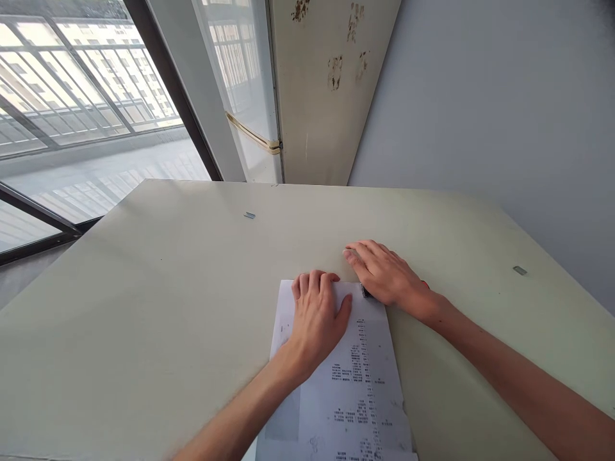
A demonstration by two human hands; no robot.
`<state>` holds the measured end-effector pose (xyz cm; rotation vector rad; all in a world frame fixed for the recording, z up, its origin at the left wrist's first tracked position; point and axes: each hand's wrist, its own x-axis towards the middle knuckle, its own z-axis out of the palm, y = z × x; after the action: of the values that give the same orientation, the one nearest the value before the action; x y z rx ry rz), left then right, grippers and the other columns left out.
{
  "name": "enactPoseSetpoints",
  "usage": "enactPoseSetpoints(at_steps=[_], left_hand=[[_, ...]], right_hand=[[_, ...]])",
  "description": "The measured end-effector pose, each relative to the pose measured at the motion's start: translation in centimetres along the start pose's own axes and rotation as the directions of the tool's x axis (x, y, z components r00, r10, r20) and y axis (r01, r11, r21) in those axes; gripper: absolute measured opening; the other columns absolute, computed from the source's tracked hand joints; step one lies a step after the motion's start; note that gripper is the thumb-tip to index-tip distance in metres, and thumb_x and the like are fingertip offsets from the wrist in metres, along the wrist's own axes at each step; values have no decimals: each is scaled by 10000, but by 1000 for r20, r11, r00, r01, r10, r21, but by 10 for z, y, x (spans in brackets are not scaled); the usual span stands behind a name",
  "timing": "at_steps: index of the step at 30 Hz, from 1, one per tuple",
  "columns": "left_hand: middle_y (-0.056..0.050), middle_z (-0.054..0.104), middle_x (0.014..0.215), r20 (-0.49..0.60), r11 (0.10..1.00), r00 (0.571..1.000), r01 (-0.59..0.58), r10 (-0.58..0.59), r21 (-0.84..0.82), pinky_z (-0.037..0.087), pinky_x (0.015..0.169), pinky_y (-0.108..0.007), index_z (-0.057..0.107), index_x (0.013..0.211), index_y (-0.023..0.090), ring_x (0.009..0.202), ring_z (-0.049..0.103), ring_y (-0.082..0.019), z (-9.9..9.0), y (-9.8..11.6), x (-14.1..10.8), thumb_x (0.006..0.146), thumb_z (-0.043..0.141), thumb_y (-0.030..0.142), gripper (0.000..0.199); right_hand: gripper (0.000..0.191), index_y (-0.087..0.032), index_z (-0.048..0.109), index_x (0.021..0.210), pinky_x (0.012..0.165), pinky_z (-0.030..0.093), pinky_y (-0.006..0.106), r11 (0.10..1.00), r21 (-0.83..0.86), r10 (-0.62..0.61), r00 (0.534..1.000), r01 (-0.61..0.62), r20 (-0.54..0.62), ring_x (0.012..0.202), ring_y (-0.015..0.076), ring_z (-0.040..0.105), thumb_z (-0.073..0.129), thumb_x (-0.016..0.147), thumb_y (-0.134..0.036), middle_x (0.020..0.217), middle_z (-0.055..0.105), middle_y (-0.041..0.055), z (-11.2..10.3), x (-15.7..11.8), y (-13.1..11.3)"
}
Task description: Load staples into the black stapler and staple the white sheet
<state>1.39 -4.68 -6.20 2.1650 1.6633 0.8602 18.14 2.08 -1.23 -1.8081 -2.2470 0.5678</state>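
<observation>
Printed sheets of paper [355,390] lie on the table, covered in columns of small text turned sideways. My left hand [317,314] presses down on their upper part, fingers bent over the top edge and thumb apart. Over the top right corner of the sheets lies my right hand [384,269], palm down with its fingers stretched out. Beneath that palm is a mostly hidden stapler-like object [365,291], dark at the paper's corner, with a bit of red showing by the wrist.
The pale table [144,307] spreads around the sheets. A small metal strip, like staples [249,216], lies toward the far edge, and another small strip [519,271] lies at the right. Behind stand a fridge [312,128], a grey wall [490,96] and a glass door [96,147].
</observation>
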Motion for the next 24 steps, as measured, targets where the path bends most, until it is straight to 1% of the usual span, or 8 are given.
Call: enactPoseSetpoints(at_steps=[4, 8, 16, 20, 24], left_hand=[[-66, 593, 1155, 1, 1000, 1000, 5, -5, -6, 426, 1052, -537, 523, 1198, 252, 1125, 541, -295, -1, 1, 1, 980, 628, 243, 242], [-72, 598, 1148, 7, 1000, 1000, 10, -10, -3, 440, 1035, -528, 519, 1195, 238, 1118, 534, -294, -1, 1, 1, 978, 623, 242, 240], [-71, 599, 1155, 14, 999, 1000, 22, -22, -44, 443, 1046, -531, 521, 1198, 255, 1132, 544, -294, -4, 3, 0, 983, 611, 236, 234], [-71, 599, 1160, 13, 999, 1000, 18, -17, -40, 441, 1055, -531, 519, 1198, 252, 1132, 543, -290, -5, 3, -1, 977, 614, 226, 241], [-70, 602, 1157, 10, 999, 1000, 15, -14, -32, 442, 1056, -522, 512, 1197, 248, 1131, 539, -285, -5, 3, 0, 966, 626, 211, 260]], right_hand=[[493, -309, 630, 1360, 1131, 466, 523, 1000, -25, -4, 1000, 4, -7, 1380, 306, 581, 262, 1110, -523, 1500, 639, 61, 2, 0, 0], [495, -300, 623, 1373, 1133, 464, 521, 999, -37, -2, 1000, 2, 3, 1387, 301, 577, 258, 1113, -511, 1509, 631, 63, 3, 0, 0], [491, -282, 613, 1395, 1141, 447, 551, 997, -69, -16, 1000, 17, 15, 1400, 314, 558, 267, 1112, -486, 1494, 629, 86, 5, 0, -1], [502, -280, 609, 1410, 1163, 431, 548, 995, -93, -35, 999, 37, 15, 1436, 312, 526, 259, 1113, -483, 1499, 622, 92, 7, 0, -1], [524, -273, 610, 1429, 1163, 439, 544, 991, -130, -43, 999, 43, 0, 1458, 315, 508, 252, 1113, -488, 1522, 604, 102, 9, 0, 0]])
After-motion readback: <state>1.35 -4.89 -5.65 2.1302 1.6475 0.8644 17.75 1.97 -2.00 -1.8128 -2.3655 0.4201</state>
